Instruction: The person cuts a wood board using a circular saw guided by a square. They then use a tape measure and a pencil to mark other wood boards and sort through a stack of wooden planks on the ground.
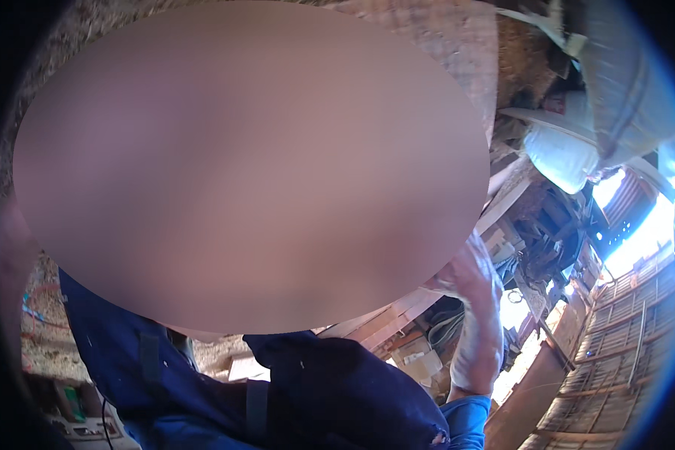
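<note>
A large blurred oval covers most of the head view and hides whatever lies there. At its lower right edge, my right hand [463, 268] shows only in part, at the wrist and back. The forearm below it comes up from a blue sleeve [469, 421]. My right fingers disappear behind the blur, so I cannot tell what they hold or touch. No left hand can be made out; a smeared skin-toned shape [11, 244] lies at the left rim. Dark blue clothing [330, 390] with straps fills the bottom.
Pale cloth [626, 82] and a white rounded shape [559, 154] are at upper right. Wooden boards [386, 322] and a cardboard box [416, 361] lie beside my right forearm. A slatted surface [615, 360] spans the lower right. Brown, sawdust-like ground [49, 349] shows at lower left.
</note>
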A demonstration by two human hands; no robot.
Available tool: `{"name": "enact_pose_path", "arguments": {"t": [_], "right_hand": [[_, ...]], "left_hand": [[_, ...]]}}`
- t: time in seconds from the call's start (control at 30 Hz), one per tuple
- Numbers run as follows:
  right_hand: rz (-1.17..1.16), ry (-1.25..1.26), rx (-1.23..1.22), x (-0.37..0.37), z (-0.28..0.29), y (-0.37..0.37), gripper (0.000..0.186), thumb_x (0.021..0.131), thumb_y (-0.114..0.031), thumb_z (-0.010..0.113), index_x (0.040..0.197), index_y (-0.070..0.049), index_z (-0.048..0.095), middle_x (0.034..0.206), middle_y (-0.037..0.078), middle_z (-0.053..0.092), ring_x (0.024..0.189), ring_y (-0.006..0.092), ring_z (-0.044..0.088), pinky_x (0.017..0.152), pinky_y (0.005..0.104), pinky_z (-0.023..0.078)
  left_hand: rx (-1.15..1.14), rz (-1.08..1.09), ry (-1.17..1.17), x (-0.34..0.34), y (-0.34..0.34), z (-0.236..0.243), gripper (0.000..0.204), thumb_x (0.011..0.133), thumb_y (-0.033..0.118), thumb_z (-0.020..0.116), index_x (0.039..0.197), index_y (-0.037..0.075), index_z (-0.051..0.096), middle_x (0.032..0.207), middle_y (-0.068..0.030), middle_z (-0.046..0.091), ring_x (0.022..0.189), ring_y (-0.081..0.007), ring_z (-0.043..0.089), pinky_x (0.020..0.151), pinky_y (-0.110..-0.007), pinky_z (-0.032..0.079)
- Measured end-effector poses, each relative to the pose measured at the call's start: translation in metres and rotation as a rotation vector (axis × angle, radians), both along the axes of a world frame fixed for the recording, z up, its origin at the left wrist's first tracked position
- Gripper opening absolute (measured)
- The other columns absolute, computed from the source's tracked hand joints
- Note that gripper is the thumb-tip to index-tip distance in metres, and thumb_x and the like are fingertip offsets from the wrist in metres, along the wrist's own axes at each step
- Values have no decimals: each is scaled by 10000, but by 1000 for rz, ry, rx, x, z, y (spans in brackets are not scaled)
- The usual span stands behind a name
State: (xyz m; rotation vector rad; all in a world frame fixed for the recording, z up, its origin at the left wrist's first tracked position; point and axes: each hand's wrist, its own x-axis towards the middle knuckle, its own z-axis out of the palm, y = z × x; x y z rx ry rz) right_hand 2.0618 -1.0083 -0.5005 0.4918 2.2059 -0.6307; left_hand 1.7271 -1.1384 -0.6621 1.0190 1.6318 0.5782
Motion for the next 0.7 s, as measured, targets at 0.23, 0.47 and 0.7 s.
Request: {"name": "enact_pose_path", "arguments": {"t": [0.23,0.47,0.7], "right_hand": [[53,-105,0,-9,13,3,570,710,-647,711,733,-78,683,775,43,544,851,234,574,802,380,434],[39,-65,-17,-2,11,-1,590,716,-660,709,733,-71,699,778,52,567,866,242,587,823,374,444],[27,-67,-17,4,4,0,626,724,-687,686,736,-61,703,784,55,574,845,250,593,831,380,448]], "left_hand": [[1,57,-24,10,-4,39,757,862,740,577,685,5,562,564,-52,452,542,-181,472,526,-393,420],[-119,58,-157,38,-4,48,668,878,633,644,741,-19,590,618,-99,537,571,-188,496,558,-400,428],[6,-2,-84,58,12,47,602,868,536,706,736,-33,558,614,-170,532,578,-304,526,588,-446,431]]}}
